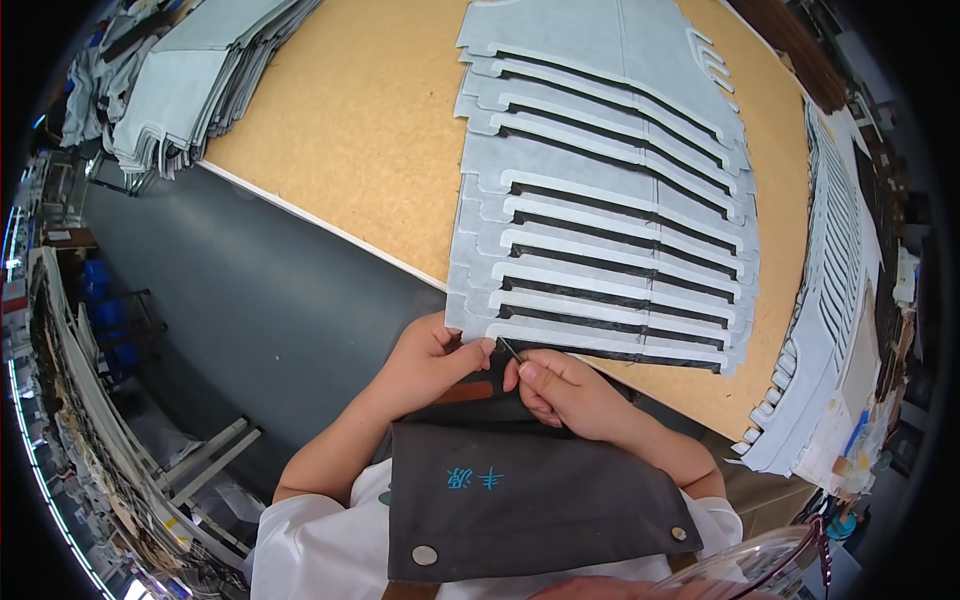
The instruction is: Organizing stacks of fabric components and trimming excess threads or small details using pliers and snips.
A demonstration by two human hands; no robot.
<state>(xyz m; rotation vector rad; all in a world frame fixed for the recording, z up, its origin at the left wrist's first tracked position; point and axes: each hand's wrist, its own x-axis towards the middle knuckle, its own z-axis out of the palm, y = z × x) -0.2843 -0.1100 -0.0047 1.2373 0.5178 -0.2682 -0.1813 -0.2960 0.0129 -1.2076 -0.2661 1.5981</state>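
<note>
Light grey sheet panels (590,150) lie overlapped in a staggered row on the table, each with a white cut-out edge and a black strip along it. At the near left corner of the lowest panel (610,337), my left hand (425,365) pinches the edge between thumb and fingers. My right hand (570,392) is closed around a thin dark stick-like tool (511,350). The tool's tip meets the panel's near edge, close to my left thumb, at the left end of the lowest black strip (630,350). What kind of tool it is I cannot make out.
The tan tabletop (350,130) has a pale edge running diagonally. A stack of grey panels (190,80) sits at the far left, and another staggered row of panels (840,260) lies at the right. Metal rails (210,455) stand on the left above the dark floor (260,260).
</note>
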